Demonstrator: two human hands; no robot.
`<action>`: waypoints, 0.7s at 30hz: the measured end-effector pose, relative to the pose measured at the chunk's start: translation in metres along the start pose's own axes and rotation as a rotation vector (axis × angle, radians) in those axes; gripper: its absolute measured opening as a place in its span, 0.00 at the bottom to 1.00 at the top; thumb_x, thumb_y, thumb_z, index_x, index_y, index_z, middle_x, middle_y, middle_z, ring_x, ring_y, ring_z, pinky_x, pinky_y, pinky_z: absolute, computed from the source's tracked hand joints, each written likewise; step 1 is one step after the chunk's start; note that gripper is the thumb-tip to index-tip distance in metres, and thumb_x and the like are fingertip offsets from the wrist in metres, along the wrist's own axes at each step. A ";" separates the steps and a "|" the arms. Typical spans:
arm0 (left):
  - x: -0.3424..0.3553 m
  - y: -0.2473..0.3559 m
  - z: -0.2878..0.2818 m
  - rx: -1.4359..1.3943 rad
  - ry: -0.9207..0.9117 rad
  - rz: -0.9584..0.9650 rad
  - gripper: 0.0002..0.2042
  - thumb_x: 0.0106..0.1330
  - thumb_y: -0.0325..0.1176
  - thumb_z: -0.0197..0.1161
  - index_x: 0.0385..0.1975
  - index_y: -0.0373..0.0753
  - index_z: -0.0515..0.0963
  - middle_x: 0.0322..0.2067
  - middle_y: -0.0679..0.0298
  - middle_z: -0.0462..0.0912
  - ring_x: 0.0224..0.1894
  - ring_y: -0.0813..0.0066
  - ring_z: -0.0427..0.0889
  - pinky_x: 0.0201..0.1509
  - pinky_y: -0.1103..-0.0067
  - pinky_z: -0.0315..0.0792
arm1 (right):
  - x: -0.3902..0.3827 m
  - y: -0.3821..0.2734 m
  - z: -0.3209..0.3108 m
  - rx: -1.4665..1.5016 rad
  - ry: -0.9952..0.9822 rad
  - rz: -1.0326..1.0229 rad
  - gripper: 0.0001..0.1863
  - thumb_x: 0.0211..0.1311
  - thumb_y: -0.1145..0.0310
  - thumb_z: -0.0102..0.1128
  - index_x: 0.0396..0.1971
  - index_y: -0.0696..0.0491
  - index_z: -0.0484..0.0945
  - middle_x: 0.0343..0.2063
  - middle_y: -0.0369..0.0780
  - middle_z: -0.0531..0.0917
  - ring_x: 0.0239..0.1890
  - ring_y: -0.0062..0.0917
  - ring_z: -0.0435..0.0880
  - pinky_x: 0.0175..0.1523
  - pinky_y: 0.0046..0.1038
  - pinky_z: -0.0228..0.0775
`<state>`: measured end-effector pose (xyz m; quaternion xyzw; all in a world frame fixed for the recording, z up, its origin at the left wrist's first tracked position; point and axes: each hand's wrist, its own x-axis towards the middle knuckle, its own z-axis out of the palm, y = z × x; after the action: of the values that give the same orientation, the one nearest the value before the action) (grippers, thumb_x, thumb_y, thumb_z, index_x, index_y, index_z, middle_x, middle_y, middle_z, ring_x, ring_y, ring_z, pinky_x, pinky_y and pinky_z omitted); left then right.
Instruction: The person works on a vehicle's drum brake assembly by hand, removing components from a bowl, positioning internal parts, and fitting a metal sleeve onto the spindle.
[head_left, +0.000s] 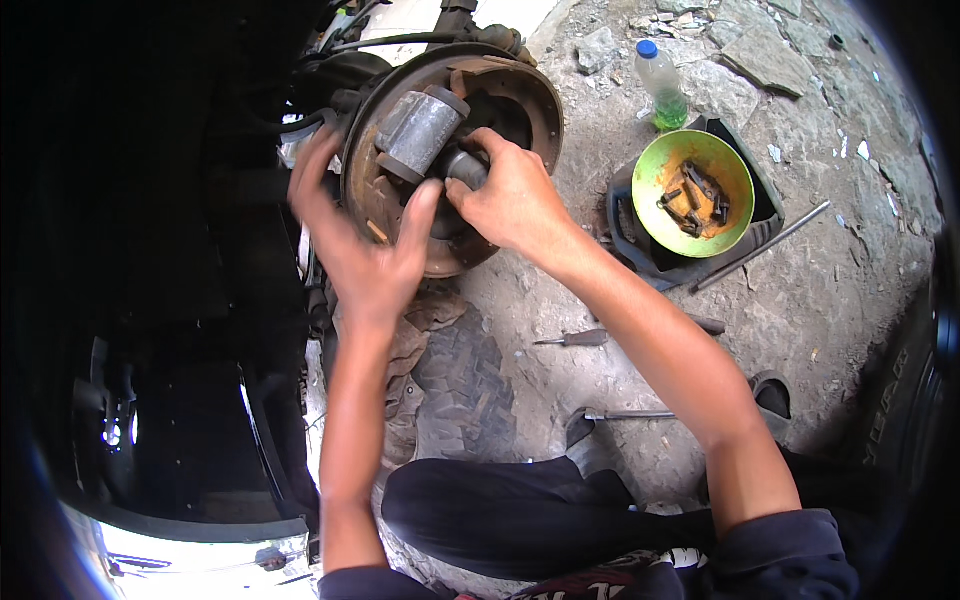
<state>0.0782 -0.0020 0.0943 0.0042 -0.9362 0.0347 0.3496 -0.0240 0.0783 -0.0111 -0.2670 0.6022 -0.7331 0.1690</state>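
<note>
A rusty round brake backing plate [545,105] stands upright at the top centre. On its face sits a silver-grey metal cylinder [415,132] with darker ends, which looks like a brake wheel cylinder. My right hand [515,190] is closed around a short grey round metal part [466,170] just right of that cylinder. Its thumb and fingers hide some of the part, so I cannot tell whether it is fixed to the plate. My left hand [365,250] is at the plate's lower left edge, fingers spread and slightly blurred, with nothing seen in it.
Right of the plate, a green bowl [650,165] of rusty small metal parts rests on a black tray [622,215]. Behind it stands a bottle [660,80] with green liquid. A metal rod [760,247], a screwdriver [580,339] and stones lie on the ground. Dark bodywork [180,420] fills the left.
</note>
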 end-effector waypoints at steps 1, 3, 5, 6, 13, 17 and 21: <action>0.020 0.003 0.005 0.034 -0.068 0.043 0.39 0.54 0.45 0.78 0.60 0.28 0.66 0.60 0.45 0.68 0.64 0.50 0.68 0.70 0.63 0.61 | 0.000 0.000 -0.001 -0.011 -0.011 0.012 0.27 0.51 0.69 0.66 0.52 0.67 0.75 0.38 0.60 0.84 0.47 0.52 0.84 0.54 0.42 0.76; 0.052 0.005 0.010 0.161 -0.258 0.015 0.43 0.50 0.49 0.79 0.58 0.25 0.67 0.57 0.39 0.73 0.61 0.46 0.73 0.66 0.62 0.67 | 0.000 -0.002 -0.003 -0.025 -0.033 0.033 0.27 0.51 0.69 0.66 0.51 0.67 0.75 0.38 0.60 0.84 0.47 0.52 0.84 0.54 0.42 0.76; 0.069 -0.011 0.012 0.268 -0.411 -0.001 0.42 0.48 0.50 0.79 0.56 0.24 0.69 0.54 0.37 0.76 0.58 0.44 0.77 0.61 0.61 0.71 | -0.001 -0.006 -0.002 -0.024 -0.061 0.050 0.26 0.52 0.70 0.66 0.51 0.67 0.74 0.37 0.60 0.84 0.47 0.52 0.84 0.53 0.42 0.76; 0.076 -0.015 0.014 0.315 -0.483 -0.006 0.42 0.48 0.51 0.79 0.55 0.24 0.69 0.52 0.36 0.77 0.56 0.42 0.79 0.58 0.60 0.73 | -0.001 -0.004 -0.002 -0.007 -0.048 0.046 0.26 0.52 0.70 0.65 0.50 0.67 0.74 0.37 0.60 0.84 0.47 0.52 0.84 0.53 0.42 0.76; 0.101 -0.007 0.009 0.307 -0.744 -0.178 0.37 0.43 0.48 0.79 0.45 0.23 0.73 0.41 0.35 0.82 0.47 0.45 0.84 0.51 0.61 0.77 | -0.001 -0.002 -0.004 0.063 -0.033 0.045 0.26 0.51 0.71 0.65 0.50 0.67 0.74 0.37 0.60 0.84 0.46 0.51 0.84 0.52 0.41 0.77; 0.085 -0.020 -0.001 0.266 -0.654 -0.139 0.35 0.43 0.45 0.80 0.44 0.25 0.73 0.40 0.39 0.83 0.44 0.47 0.85 0.49 0.64 0.78 | 0.001 0.004 0.000 0.060 -0.008 0.018 0.26 0.51 0.71 0.66 0.50 0.67 0.74 0.36 0.60 0.84 0.45 0.51 0.84 0.52 0.41 0.77; 0.085 -0.025 -0.013 0.203 -0.599 -0.200 0.36 0.43 0.46 0.81 0.45 0.25 0.73 0.39 0.41 0.84 0.43 0.51 0.86 0.48 0.66 0.78 | -0.001 0.001 -0.001 0.027 -0.019 0.035 0.25 0.51 0.70 0.67 0.49 0.65 0.75 0.37 0.59 0.84 0.46 0.50 0.85 0.52 0.41 0.77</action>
<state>0.0235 -0.0245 0.1615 0.1408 -0.9841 0.0909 0.0581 -0.0237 0.0791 -0.0122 -0.2613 0.5953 -0.7355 0.1909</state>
